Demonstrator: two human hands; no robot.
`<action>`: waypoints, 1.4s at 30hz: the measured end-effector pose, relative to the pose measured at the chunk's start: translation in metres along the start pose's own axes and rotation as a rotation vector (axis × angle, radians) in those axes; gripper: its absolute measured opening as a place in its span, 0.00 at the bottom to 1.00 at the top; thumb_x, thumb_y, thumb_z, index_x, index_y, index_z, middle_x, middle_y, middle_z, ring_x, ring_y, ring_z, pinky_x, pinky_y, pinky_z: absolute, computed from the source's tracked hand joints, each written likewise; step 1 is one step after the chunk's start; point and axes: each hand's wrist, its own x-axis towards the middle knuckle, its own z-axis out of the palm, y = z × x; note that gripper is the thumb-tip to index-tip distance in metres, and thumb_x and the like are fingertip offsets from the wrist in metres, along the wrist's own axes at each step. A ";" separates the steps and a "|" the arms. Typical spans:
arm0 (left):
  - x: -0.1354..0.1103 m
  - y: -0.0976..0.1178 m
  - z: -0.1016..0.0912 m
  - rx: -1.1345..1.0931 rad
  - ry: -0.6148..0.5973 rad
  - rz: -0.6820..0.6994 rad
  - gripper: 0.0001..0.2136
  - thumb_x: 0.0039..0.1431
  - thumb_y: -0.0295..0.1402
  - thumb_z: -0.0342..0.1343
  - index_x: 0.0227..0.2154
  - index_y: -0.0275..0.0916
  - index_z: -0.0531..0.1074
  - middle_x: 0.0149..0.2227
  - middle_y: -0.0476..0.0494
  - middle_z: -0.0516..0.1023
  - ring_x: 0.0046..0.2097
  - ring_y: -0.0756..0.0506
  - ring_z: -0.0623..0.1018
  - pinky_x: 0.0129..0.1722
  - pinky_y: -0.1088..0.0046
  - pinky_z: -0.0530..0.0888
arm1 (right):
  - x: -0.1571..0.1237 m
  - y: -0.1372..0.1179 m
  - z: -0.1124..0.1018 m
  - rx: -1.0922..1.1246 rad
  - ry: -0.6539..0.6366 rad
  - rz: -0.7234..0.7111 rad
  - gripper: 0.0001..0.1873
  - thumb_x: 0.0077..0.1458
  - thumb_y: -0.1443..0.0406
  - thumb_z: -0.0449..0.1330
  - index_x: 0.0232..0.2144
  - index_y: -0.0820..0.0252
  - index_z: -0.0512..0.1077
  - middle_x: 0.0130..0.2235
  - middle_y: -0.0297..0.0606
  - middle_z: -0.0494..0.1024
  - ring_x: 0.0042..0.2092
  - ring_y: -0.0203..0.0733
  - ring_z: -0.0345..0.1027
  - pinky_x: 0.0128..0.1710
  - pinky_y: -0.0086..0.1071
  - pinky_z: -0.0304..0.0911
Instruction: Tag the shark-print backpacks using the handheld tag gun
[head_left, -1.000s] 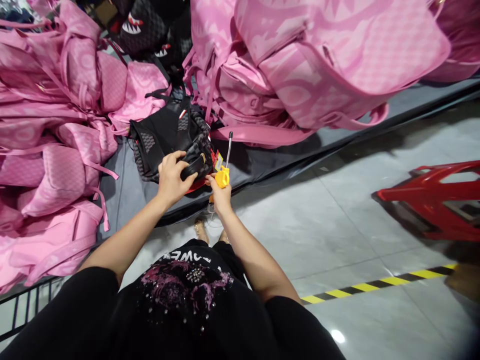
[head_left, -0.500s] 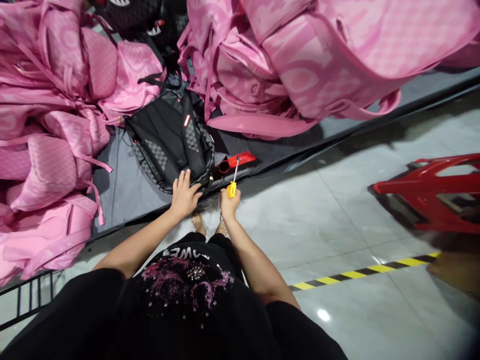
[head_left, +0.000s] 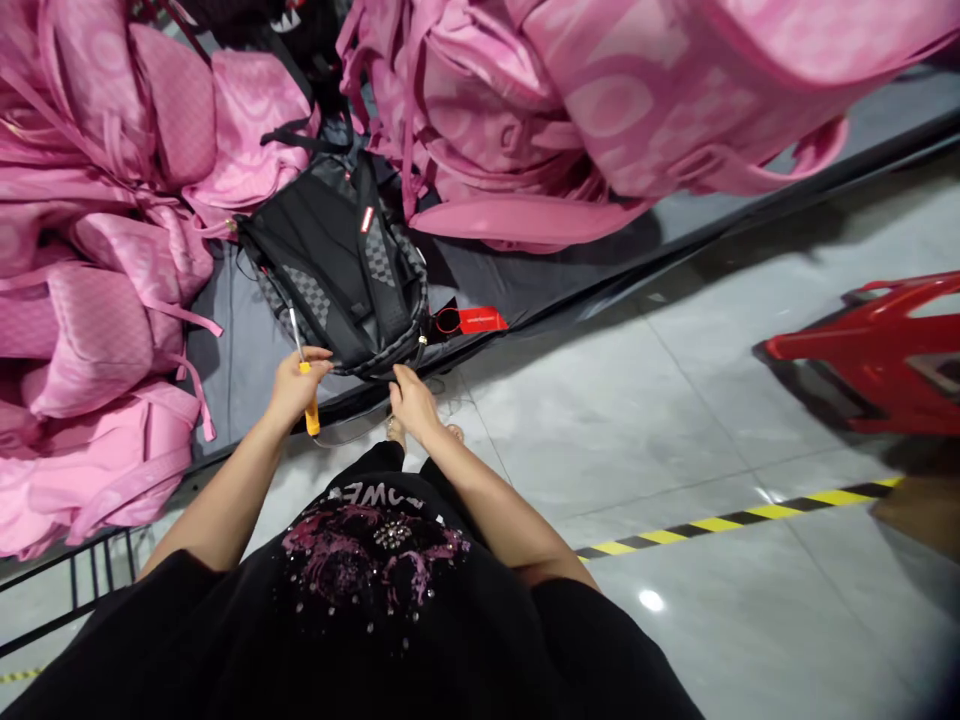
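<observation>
A black backpack with grey checkered panels (head_left: 341, 270) lies on a grey sheet among pink bags. My left hand (head_left: 295, 384) is closed round a screwdriver with a yellow handle (head_left: 306, 383), its metal shaft pointing up toward the backpack's left edge. My right hand (head_left: 411, 400) rests at the backpack's near bottom edge, fingers curled on the rim. A red tag on a red loop (head_left: 474, 320) lies just right of the backpack.
Heaps of pink backpacks (head_left: 90, 230) sit left, more pink backpacks (head_left: 585, 110) at the back right. The grey sheet (head_left: 247, 370) ends at a tiled floor (head_left: 675, 430) with a yellow-black stripe (head_left: 720, 522). A red plastic object (head_left: 877, 350) stands at right.
The screwdriver has passed from my right hand to my left hand. My right hand moved onto the backpack's near edge, and the backpack now lies flat on the sheet.
</observation>
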 end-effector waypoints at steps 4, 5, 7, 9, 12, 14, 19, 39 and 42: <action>0.026 -0.015 0.010 0.406 -0.048 0.334 0.16 0.54 0.29 0.54 0.45 0.38 0.77 0.47 0.39 0.77 0.51 0.40 0.75 0.57 0.58 0.69 | 0.017 0.004 0.007 -0.087 0.133 0.077 0.24 0.61 0.71 0.47 0.57 0.64 0.69 0.62 0.49 0.69 0.58 0.50 0.69 0.58 0.43 0.65; 0.031 -0.020 0.016 0.467 -0.092 0.391 0.18 0.55 0.29 0.55 0.48 0.38 0.76 0.52 0.38 0.74 0.56 0.38 0.72 0.61 0.57 0.66 | 0.018 0.005 0.010 -0.040 0.203 0.050 0.23 0.62 0.70 0.46 0.56 0.64 0.70 0.60 0.49 0.71 0.59 0.49 0.68 0.60 0.42 0.63; 0.040 -0.030 0.026 0.535 -0.185 0.435 0.22 0.56 0.31 0.58 0.55 0.38 0.73 0.60 0.35 0.68 0.61 0.36 0.67 0.64 0.55 0.63 | 0.019 0.008 0.019 0.064 0.328 -0.004 0.22 0.62 0.69 0.46 0.52 0.63 0.73 0.55 0.48 0.74 0.58 0.47 0.67 0.61 0.40 0.61; 0.044 -0.038 0.031 0.561 -0.254 0.445 0.28 0.55 0.34 0.62 0.60 0.38 0.69 0.64 0.34 0.62 0.63 0.33 0.63 0.65 0.53 0.62 | 0.019 0.012 0.027 0.153 0.443 0.005 0.20 0.60 0.68 0.47 0.50 0.60 0.74 0.52 0.47 0.76 0.55 0.47 0.69 0.60 0.42 0.62; 0.044 -0.039 0.029 0.540 -0.240 0.472 0.27 0.56 0.36 0.61 0.60 0.39 0.69 0.63 0.33 0.61 0.62 0.33 0.64 0.63 0.52 0.64 | 0.028 0.025 0.033 0.310 0.727 0.134 0.22 0.60 0.65 0.47 0.54 0.60 0.69 0.51 0.48 0.74 0.51 0.46 0.71 0.56 0.44 0.64; 0.042 -0.030 0.028 0.499 -0.196 0.531 0.23 0.58 0.36 0.59 0.57 0.40 0.71 0.61 0.35 0.63 0.59 0.34 0.66 0.62 0.53 0.66 | 0.041 0.038 0.030 0.432 0.798 0.230 0.24 0.60 0.63 0.46 0.56 0.63 0.66 0.51 0.50 0.73 0.47 0.45 0.71 0.53 0.45 0.66; 0.034 0.012 0.055 0.519 -0.293 0.706 0.20 0.59 0.36 0.58 0.54 0.39 0.73 0.50 0.37 0.71 0.53 0.36 0.71 0.57 0.57 0.70 | 0.087 0.070 0.017 0.600 0.612 0.201 0.19 0.47 0.66 0.60 0.43 0.62 0.76 0.42 0.41 0.78 0.43 0.42 0.72 0.51 0.38 0.66; 0.018 0.043 0.073 0.370 -0.656 0.373 0.16 0.57 0.41 0.57 0.43 0.35 0.75 0.40 0.42 0.81 0.42 0.43 0.78 0.46 0.66 0.72 | 0.102 0.037 -0.025 1.175 0.398 0.132 0.12 0.43 0.60 0.64 0.31 0.58 0.70 0.21 0.26 0.71 0.21 0.31 0.63 0.21 0.23 0.58; 0.016 0.064 0.050 0.280 -0.609 0.371 0.20 0.55 0.45 0.59 0.44 0.35 0.75 0.40 0.42 0.81 0.41 0.42 0.78 0.45 0.67 0.72 | 0.105 0.021 -0.036 1.258 0.325 0.114 0.15 0.41 0.61 0.68 0.32 0.59 0.71 0.23 0.29 0.74 0.23 0.31 0.67 0.21 0.23 0.61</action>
